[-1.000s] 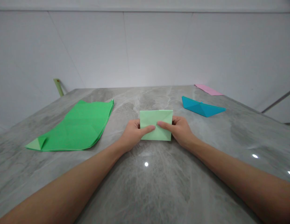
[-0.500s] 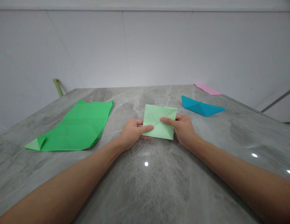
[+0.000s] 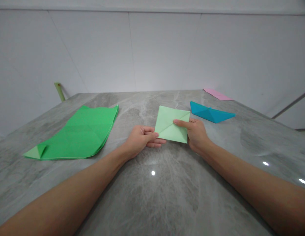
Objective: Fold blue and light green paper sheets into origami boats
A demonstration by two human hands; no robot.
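The pale green folded square [image 3: 165,122] is matt paper, smooth across its flat faces and broken by crisp crease lines. The bright green sheets [image 3: 83,134] also look like paper, dull-surfaced and faintly creased, with a paler underside at the turned-up corner. The blue folded boat [image 3: 212,114] is flat-finished paper, as the pink sheet [image 3: 218,95] appears to be. The counter [image 3: 152,203] has a grey, veined, marble-like surface, polished glossy enough to mirror bright spots of light. Behind it, the white wall [image 3: 157,52] looks smooth, with a soft, low sheen.
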